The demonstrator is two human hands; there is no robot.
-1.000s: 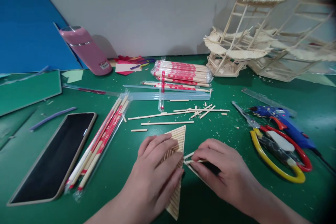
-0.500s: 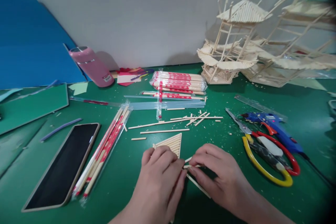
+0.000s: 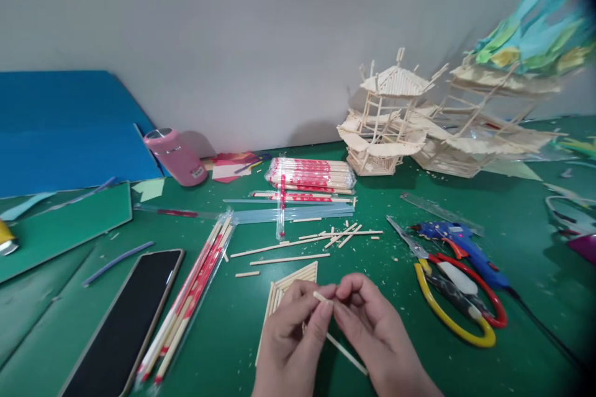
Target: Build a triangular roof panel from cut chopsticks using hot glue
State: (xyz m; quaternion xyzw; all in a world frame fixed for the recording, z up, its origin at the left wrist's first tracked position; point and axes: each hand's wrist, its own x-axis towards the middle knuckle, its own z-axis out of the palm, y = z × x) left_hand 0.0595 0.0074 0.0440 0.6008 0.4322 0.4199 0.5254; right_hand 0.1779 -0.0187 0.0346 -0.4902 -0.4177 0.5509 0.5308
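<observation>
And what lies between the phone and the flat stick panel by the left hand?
In the head view, wrapped chopsticks lie beside the phone, then green tabletop up to the stick panel, with a short loose stick towards the far end.

Single head-height view, forward and down, close over green table (image 3: 223,329), wall (image 3: 233,43) beyond.

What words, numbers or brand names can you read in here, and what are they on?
None can be read clearly.
Pink bottle: a small white label near its base, too small and blurred to read.
Bundle of wrapped sticks: pale marks on red, too blurred to tell whether they are letters or just patterns.
Phone: dark screen, no words showing.
</observation>
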